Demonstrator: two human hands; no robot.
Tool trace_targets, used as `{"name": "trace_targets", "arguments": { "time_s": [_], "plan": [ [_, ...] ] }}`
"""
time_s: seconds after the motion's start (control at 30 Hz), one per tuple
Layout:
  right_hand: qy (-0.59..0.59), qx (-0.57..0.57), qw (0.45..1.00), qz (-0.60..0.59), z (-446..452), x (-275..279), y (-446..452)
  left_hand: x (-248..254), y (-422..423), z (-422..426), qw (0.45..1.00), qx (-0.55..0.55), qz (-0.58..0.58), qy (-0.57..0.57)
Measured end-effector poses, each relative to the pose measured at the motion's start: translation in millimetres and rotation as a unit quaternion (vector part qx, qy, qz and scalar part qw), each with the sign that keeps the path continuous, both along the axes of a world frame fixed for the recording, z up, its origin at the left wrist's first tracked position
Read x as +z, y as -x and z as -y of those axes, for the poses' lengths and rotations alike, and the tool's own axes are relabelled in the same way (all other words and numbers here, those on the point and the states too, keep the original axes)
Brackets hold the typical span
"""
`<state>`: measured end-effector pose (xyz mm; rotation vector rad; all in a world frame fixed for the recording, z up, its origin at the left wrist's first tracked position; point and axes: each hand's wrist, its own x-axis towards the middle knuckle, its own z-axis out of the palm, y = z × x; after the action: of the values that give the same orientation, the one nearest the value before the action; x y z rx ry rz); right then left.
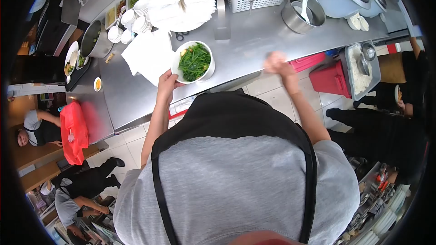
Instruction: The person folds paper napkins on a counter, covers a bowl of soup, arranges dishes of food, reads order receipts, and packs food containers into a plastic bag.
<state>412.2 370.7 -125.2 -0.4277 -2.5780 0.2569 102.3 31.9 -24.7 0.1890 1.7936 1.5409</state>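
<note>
Left hand (167, 82) grips the side of a white bowl (209, 72) of leafy greens (195, 62) by the front edge of the steel counter (247, 45); a level hold best prevents spills; right hand (276, 63) blurred, fingers unreadable.

I see passage between the round white bowl (210, 71) and the round steel pot (296, 25); behind, the white perforated plastic basket (264, 0) blocks.

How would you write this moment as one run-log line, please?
left hand: holding white bowl at rim | bowl contents: leafy greens | right hand: blurred, apart from bowl, grip unclear
</note>
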Motion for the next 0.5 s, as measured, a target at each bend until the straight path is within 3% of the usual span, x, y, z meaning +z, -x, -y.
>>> {"name": "trace_targets", "arguments": {
  "time_s": [0.03,0.07,0.13,0.17,0.27,0.33,0.37,0.4,0.43,0.5],
  "plan": [
    [0.041,-0.056,0.997,0.024,-23,18,-20,1,1,-4,1.000,-0.003,-0.002,-0.010],
    [0.007,-0.213,0.971,0.110,-40,33,-34,2,1,-7,1.000,-0.004,-0.005,-0.020],
    [-0.013,-0.232,0.973,-0.016,-66,60,-47,4,2,-12,1.000,-0.016,-0.013,-0.022],
    [-0.018,-0.226,0.974,-0.022,-71,71,-40,4,3,-15,0.999,-0.031,-0.024,-0.023],
    [0.088,-0.200,0.969,-0.118,-53,117,16,-13,19,-21,0.994,-0.058,-0.095,-0.004],
    [0.321,-0.154,0.927,-0.119,-48,119,55,-32,31,-27,0.979,-0.093,-0.173,0.062],
    [0.062,-0.129,0.989,-0.023,-53,114,73,-51,38,-30,0.978,-0.094,-0.171,0.075],
    [0.029,-0.039,0.999,0.016,-54,123,88,-16,27,-37,0.956,-0.120,-0.219,0.156],
    [-0.009,0.048,0.997,0.059,-52,135,103,-24,34,-36,0.941,-0.140,-0.265,0.157],
    [0.025,-0.005,0.996,0.084,-29,203,128,-6,37,-32,0.967,-0.095,-0.210,0.105]
  ]
}}
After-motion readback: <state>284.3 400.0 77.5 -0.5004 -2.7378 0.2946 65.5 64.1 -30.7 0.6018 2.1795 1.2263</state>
